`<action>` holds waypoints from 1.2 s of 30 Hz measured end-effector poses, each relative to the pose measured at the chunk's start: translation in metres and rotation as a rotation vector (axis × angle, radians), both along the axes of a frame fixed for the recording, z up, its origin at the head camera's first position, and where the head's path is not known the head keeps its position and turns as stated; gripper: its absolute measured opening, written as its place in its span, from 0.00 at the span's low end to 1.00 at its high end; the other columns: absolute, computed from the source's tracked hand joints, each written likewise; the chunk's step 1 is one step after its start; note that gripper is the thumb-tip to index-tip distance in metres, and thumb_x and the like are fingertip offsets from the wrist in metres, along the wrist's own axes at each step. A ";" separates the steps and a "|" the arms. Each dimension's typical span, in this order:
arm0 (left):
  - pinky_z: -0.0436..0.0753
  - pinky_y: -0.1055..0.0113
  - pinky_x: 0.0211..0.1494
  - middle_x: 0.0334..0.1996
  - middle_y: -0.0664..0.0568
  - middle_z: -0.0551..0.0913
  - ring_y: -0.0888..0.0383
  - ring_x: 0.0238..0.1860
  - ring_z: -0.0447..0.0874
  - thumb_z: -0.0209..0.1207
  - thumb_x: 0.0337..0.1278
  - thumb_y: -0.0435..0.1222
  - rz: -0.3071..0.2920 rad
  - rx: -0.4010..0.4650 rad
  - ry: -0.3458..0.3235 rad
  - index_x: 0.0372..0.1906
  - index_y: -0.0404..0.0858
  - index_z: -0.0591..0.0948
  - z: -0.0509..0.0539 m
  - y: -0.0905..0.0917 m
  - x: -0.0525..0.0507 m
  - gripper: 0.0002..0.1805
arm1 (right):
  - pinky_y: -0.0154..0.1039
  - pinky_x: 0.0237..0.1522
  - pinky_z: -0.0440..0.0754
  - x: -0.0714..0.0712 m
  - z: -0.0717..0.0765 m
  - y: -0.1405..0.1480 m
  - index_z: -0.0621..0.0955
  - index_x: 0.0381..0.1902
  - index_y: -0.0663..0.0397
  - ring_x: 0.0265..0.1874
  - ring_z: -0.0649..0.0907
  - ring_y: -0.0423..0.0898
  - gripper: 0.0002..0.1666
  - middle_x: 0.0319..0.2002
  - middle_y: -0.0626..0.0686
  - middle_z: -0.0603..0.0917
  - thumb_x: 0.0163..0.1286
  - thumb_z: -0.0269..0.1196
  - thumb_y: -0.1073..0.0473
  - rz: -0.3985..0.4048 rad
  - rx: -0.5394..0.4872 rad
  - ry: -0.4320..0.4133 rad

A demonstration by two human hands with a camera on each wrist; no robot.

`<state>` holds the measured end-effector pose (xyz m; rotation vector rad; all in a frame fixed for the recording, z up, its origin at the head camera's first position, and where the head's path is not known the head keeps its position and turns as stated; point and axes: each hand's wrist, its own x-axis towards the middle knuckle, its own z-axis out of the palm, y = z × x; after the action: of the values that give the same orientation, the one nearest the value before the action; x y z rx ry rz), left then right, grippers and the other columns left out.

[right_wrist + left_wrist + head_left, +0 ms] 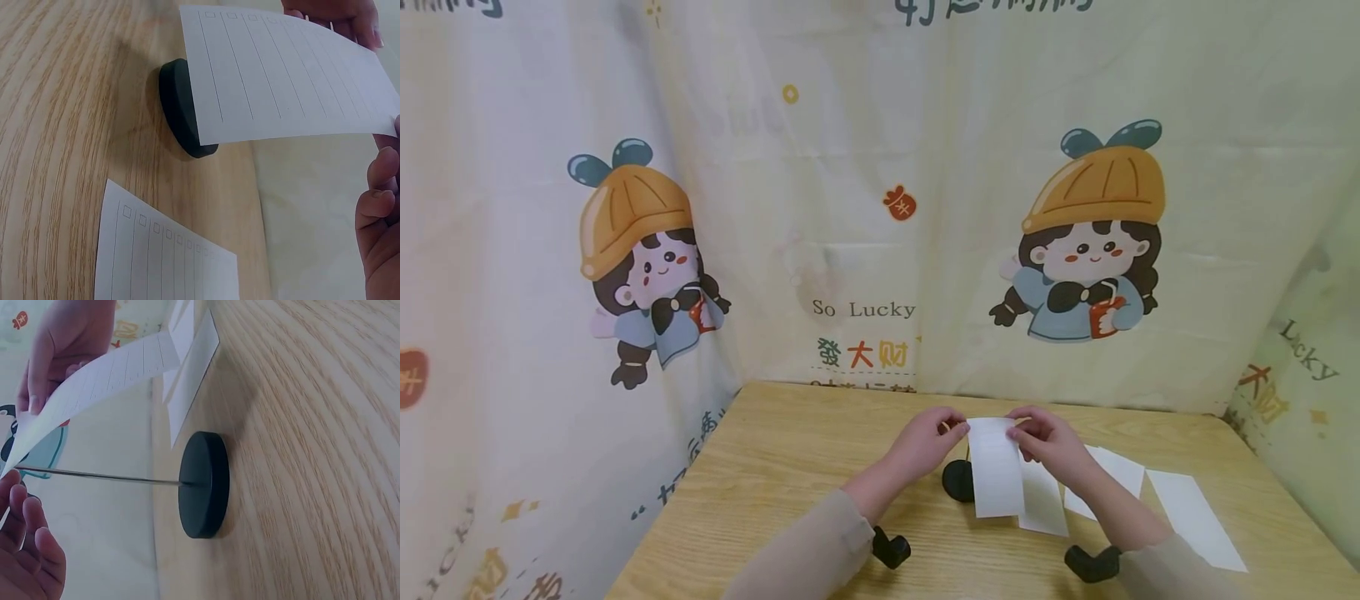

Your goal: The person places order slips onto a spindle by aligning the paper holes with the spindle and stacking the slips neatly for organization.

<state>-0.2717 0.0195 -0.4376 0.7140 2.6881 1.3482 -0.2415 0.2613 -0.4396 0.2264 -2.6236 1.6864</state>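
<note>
Both hands hold up a white checklist sheet [997,479] by its top end; it hangs down in a curve. My left hand [928,440] pinches the upper left corner, while my right hand [1051,442] pinches the upper right one. Ruled lines and small boxes on the sheet [281,78] show in the right wrist view. Behind the paper stands a holder with a round black base [203,484] and a thin upright metal rod [100,476]. The rod's top meets the paper's edge by my left fingertips; its tip is hidden there.
Several more white sheets lie on the wooden table to the right, including one under my right hand [1042,500] and one farther right [1197,518]. A printed curtain [865,250] hangs behind the table. Black wrist mounts [891,548] sit by both sleeves.
</note>
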 end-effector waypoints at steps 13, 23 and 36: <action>0.76 0.66 0.36 0.35 0.65 0.79 0.63 0.35 0.75 0.60 0.67 0.51 0.058 0.065 -0.053 0.43 0.50 0.83 -0.005 0.011 -0.004 0.10 | 0.39 0.29 0.78 -0.001 -0.002 -0.003 0.75 0.58 0.60 0.27 0.78 0.53 0.21 0.34 0.56 0.82 0.71 0.64 0.57 -0.013 -0.032 0.009; 0.76 0.67 0.35 0.33 0.64 0.78 0.62 0.34 0.74 0.60 0.66 0.50 0.069 0.067 -0.054 0.41 0.50 0.82 -0.003 0.012 -0.004 0.09 | 0.40 0.28 0.77 -0.001 -0.002 -0.003 0.74 0.59 0.60 0.25 0.78 0.50 0.23 0.32 0.55 0.81 0.71 0.64 0.57 0.001 -0.038 -0.004; 0.76 0.66 0.33 0.32 0.62 0.78 0.60 0.33 0.74 0.60 0.68 0.47 0.067 0.085 -0.075 0.34 0.51 0.79 0.002 0.014 -0.002 0.08 | 0.42 0.31 0.78 -0.004 -0.014 0.000 0.79 0.46 0.58 0.27 0.78 0.49 0.17 0.26 0.55 0.79 0.71 0.64 0.50 0.011 0.005 -0.068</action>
<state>-0.2742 0.0334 -0.4359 0.5730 2.6326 1.4810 -0.2456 0.2613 -0.4535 0.1868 -2.6799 1.7216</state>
